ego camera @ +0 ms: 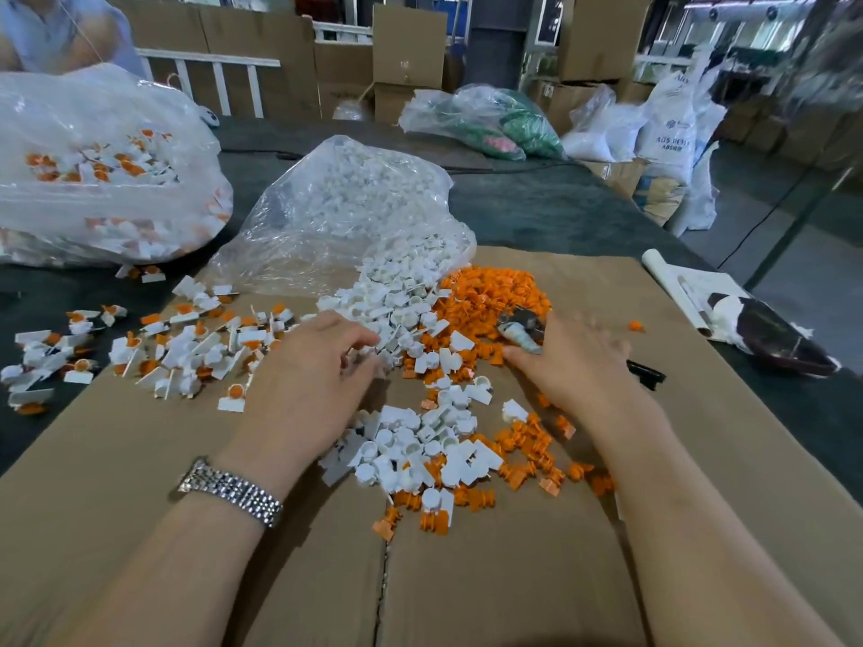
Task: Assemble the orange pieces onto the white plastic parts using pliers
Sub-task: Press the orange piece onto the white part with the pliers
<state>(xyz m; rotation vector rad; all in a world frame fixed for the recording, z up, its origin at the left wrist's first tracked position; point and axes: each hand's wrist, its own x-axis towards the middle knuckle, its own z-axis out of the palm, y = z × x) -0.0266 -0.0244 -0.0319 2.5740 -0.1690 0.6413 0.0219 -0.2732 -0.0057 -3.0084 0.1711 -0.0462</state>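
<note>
Head view of the bench. The left hand (322,361), fingers curled, reached into the edge of the white parts (397,301) spilling from a clear bag (327,203); whether it pinched one could not be told. The right hand (567,357) was blurred, with the pliers (520,331) lying at its thumb side over the orange pieces (490,291); a firm grasp of the tool could not be confirmed. Both loose piles lay mixed on cardboard (513,576), with finished assemblies (187,347) to the left and more in a second bag (102,170). The step appeared to be the picking of parts; next, one white part and one orange piece would need mating, then pressing with the pliers.
</note>
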